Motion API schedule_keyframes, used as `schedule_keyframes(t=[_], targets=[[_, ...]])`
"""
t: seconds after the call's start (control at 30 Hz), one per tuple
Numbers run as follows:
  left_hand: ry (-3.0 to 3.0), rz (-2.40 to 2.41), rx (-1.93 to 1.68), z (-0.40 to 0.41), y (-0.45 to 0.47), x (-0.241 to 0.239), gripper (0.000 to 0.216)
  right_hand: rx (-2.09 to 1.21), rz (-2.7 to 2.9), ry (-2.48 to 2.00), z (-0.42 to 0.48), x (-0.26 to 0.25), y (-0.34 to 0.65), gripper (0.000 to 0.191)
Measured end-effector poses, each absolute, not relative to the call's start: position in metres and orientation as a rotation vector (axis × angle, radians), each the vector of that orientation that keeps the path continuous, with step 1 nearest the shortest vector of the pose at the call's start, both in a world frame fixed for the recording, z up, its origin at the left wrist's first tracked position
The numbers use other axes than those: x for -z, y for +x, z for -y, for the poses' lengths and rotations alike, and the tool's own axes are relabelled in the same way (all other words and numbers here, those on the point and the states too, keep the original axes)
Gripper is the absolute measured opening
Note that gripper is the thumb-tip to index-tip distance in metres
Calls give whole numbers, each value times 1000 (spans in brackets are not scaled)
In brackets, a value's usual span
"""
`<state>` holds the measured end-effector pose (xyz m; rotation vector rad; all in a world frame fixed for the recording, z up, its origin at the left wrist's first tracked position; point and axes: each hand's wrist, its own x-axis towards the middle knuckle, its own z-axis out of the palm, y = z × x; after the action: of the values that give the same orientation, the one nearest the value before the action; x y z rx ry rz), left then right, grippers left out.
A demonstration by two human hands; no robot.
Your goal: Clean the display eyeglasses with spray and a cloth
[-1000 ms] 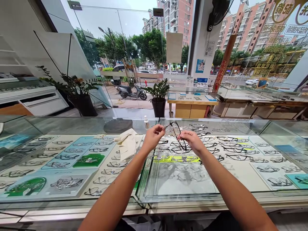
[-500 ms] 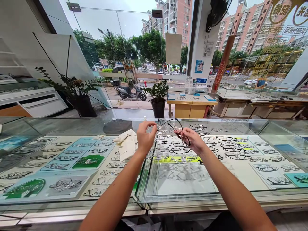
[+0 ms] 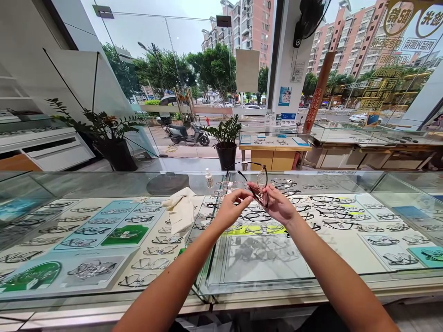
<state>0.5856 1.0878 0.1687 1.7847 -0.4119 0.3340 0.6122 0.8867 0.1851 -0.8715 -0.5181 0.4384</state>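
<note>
Well, eyewear: a pair of dark, thin-rimmed eyeglasses [image 3: 262,179] with clear lenses and slim temples opened out, held in the air above the glass-topped display counter [image 3: 270,272], towards its back edge.
Right hand: the right hand [image 3: 280,206] pinches the frame between thumb and fingers.
Left hand: the left hand [image 3: 232,210] has thumb and forefinger drawn nearly together beside the frame; whether they grip it I cannot tell.
Cloth: a soft, creased cream cloth [image 3: 180,210] on the counter, left of the hands.
Bottle: a small white bottle [image 3: 209,179], upright near the back edge.
</note>
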Motion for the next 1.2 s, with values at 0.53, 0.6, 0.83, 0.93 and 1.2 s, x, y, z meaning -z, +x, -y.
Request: schedule_keyframes(t=[0.53,0.6,0.83,0.93,1.2], targets=[[1551,326,-14,-1085,589,-167,40,-499,546,-928,-889,-196,599,35],[1546,322,-12,-1085,589,-167,40,-500,544,-927,-889,-195,599,35],[1543,305,-18,-1083,588,-167,37,-521,525,-893,-888,-190,601,33],[1553,306,-27,-1083,587,-169,36,-510,539,-905,-889,-190,602,32],[1570,220,-130,-1091,593,-168,34,-304,455,-953,-888,-188,613,33]])
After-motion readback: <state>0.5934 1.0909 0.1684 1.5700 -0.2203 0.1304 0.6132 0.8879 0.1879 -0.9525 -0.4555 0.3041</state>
